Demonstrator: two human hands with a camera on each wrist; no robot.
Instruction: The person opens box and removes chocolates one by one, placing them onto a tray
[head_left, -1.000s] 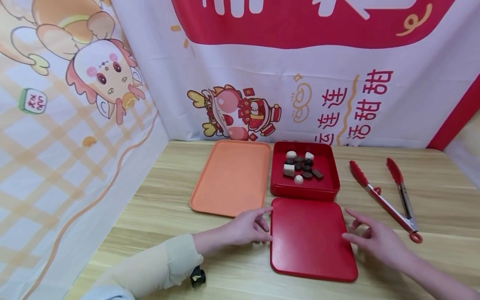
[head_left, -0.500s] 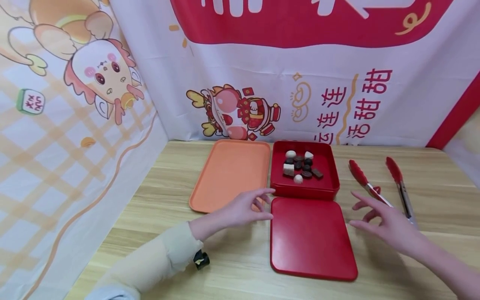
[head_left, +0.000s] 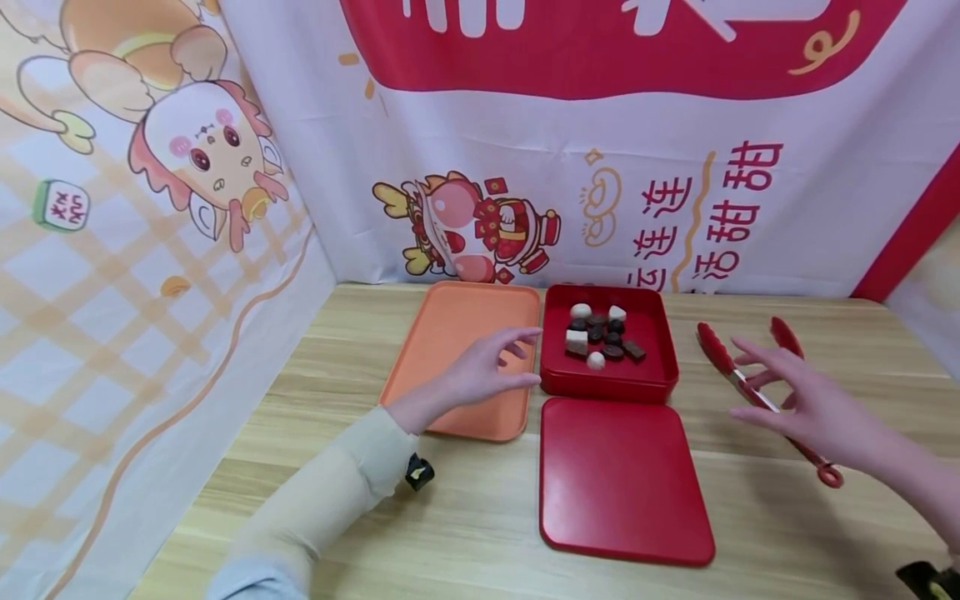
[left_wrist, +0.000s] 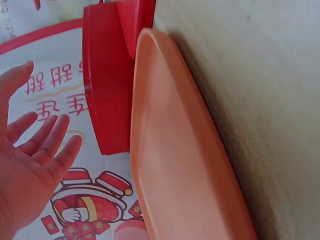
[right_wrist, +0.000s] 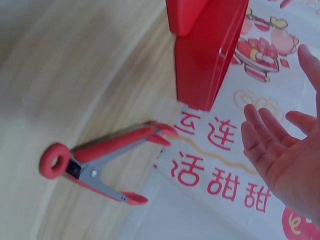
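My left hand (head_left: 487, 367) is over the orange tray (head_left: 427, 350), its fingers relaxed and holding nothing, fingertips near the left side of the red box (head_left: 607, 387). Inside the box lie several dark and white chocolates (head_left: 597, 332). My right hand (head_left: 813, 400) hovers above the red-tipped tongs (head_left: 716, 348), hiding part of them in the head view; its fingers are apart and hold nothing. The right wrist view shows the tongs (right_wrist: 115, 145) lying spread on the table beneath that hand. In front of the box a flat red lid (head_left: 622, 483) lies on the table.
A wooden table (head_left: 300, 467) carries everything. Behind it hangs a printed white cloth (head_left: 480, 125), and another patterned cloth (head_left: 112, 292) closes off the left side. Tray and box stand side by side near the back edge.
Both hands have left the sides of the lid and moved forward, the left to over the tray, the right to over the tongs. Lid, box and tray stay where they were.
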